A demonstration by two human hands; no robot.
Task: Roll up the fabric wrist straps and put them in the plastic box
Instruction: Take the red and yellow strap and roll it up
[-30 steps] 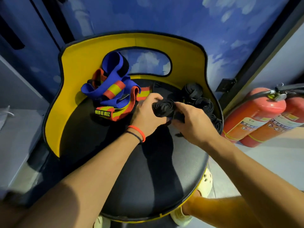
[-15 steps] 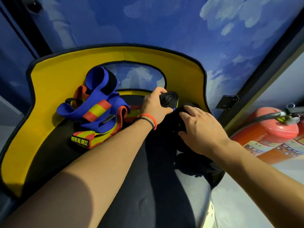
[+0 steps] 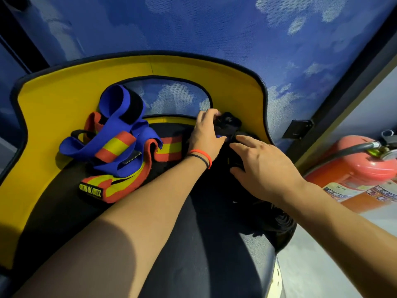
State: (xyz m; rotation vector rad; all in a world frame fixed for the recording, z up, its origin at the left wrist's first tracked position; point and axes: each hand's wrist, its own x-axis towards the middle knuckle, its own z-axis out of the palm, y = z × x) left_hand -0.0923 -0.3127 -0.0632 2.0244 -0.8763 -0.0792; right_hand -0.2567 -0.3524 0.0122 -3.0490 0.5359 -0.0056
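Cloud-blue wall backs a yellow chair [image 3: 86, 82]. The left hand [image 3: 205, 134] curls its fingers round a black roll [image 3: 227, 123]; the right hand [image 3: 264, 166], fingers straight and spread, lies just beside, over other rolls [image 3: 281, 220]. Stowing seems in hand, though no box shows. Next calls for a loose strap [image 3: 116, 145], left of the fingers.

place: gym-like room; cues: wrist straps [image 3: 116, 147]; fire extinguisher [image 3: 352, 166]; cloud-mural wall [image 3: 214, 29]
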